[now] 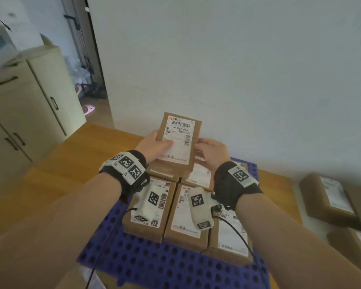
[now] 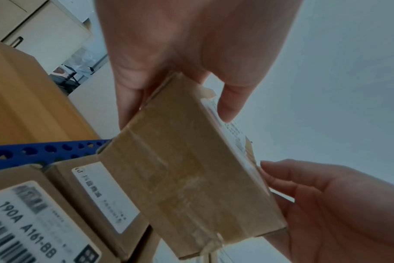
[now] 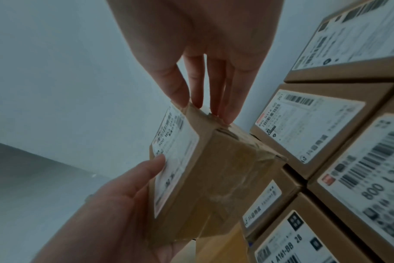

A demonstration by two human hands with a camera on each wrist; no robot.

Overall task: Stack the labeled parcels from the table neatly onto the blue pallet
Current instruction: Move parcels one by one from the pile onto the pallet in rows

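Note:
I hold a brown parcel [image 1: 178, 140] [image 2: 187, 178] [image 3: 214, 178] with a white barcode label tilted above the far row of parcels. My left hand [image 1: 158, 142] [image 2: 191, 53] grips its left edge, thumb on the label and fingers underneath. My right hand [image 1: 204, 147] [image 3: 202, 62] touches the parcel's right side with straight fingertips. Below lies the blue pallet [image 1: 165, 265] [image 2: 34, 151], its surface full of holes. Several labeled parcels [image 1: 152, 205] [image 3: 304, 124] sit on it side by side in rows, labels up.
More labeled parcels [image 1: 329, 197] wait at the right edge of the head view. A pale cabinet [image 1: 29, 101] stands at the left, with a doorway beyond it. A white wall [image 1: 238, 69] rises just behind the pallet. The pallet's near part is bare.

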